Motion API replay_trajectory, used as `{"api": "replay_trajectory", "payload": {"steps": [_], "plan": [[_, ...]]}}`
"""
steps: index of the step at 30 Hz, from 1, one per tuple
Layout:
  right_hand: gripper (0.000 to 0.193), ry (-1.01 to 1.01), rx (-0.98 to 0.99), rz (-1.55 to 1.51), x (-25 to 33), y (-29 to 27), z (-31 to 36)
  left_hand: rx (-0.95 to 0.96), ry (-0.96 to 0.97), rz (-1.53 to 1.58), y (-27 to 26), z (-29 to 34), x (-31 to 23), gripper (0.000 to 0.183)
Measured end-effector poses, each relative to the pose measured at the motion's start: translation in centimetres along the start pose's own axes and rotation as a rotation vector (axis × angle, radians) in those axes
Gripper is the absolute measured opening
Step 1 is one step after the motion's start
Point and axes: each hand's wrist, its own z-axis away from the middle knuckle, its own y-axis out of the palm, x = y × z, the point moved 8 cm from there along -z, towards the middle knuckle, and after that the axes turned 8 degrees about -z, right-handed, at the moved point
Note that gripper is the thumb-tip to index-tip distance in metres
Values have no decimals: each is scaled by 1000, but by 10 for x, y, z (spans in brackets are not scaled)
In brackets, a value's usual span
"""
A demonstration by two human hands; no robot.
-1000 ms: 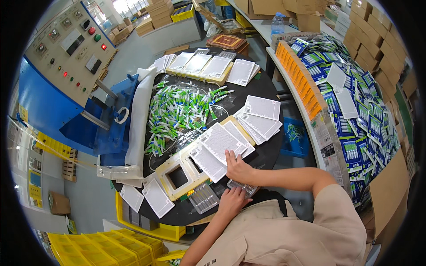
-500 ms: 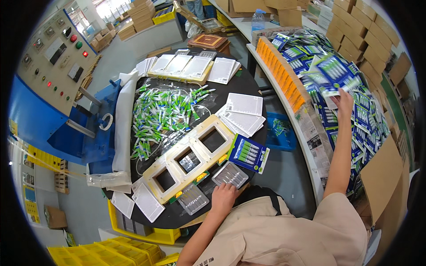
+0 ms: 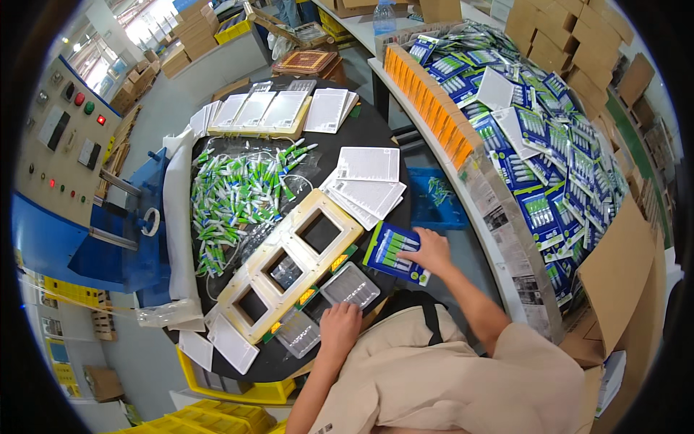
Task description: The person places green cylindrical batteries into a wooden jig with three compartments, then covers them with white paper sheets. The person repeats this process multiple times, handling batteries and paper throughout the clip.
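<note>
A blue-and-white blister pack of green-and-white tubes lies at the near right edge of the round black table. My right hand grips its right side, thumb across the front. My left hand rests at the near table edge, fingers laid against a clear ribbed plastic blister tray; it holds nothing. Another clear tray lies to its left. Beyond them stretches a cream frame with three square openings. Loose green-and-white tubes are heaped behind the frame.
White cards lie fanned on the table's right; more cards sit on a far frame. A cardboard-walled bin of finished packs stands at right. A blue machine with a control panel stands left. A blue bin sits below.
My right hand has let go of a pack over the pile at right and come back to the pack on the table edge. My left hand stays by the tray. The view has shifted slightly.
</note>
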Motion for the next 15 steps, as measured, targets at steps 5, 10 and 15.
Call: {"api": "replay_trajectory", "payload": {"steps": [5, 10, 15], "plan": [[40, 52, 294, -896, -11, -61, 11, 86, 57, -65, 1, -3, 1, 12], [36, 37, -395, -1586, -69, -164, 8, 114, 87, -80, -4, -3, 2, 9], [27, -39, -127, -1429, 12, -96, 19, 11, 68, -134, -9, 1, 0, 9]]}}
